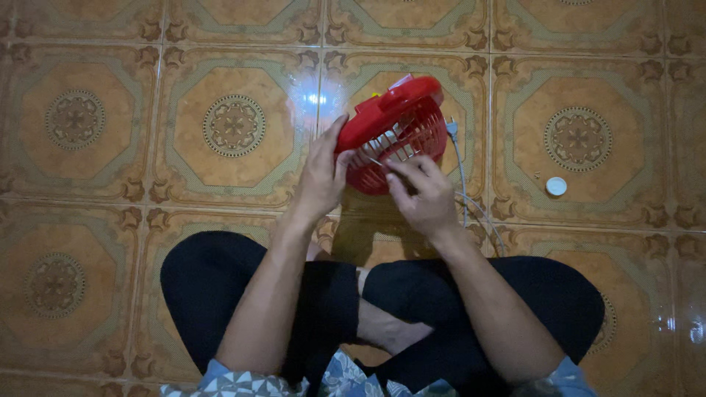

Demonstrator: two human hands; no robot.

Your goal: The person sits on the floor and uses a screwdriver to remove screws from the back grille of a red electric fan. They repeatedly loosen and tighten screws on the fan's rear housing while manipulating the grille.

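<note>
Two bare hands met at a small red fan (397, 132) held tilted above the tiled floor (110, 184), in front of the person's crossed legs in dark trousers (220, 287). The left hand (322, 180) gripped the fan's left edge, thumb up against the solid red back and fingers curled under the grille. The right hand (423, 195) had its fingers pinched narrow around a thin metal tool (379, 163), whose tip lay against the ribbed grille; what kind of tool it was could not be told. A small yellow patch and a pale pink one showed on the fan's top edge, too blurred to make out. A white cord (460, 173) with a plug hung down from the fan's right side to the floor. A small white round cap (557, 186) lay on the tiles well apart to the right.
</note>
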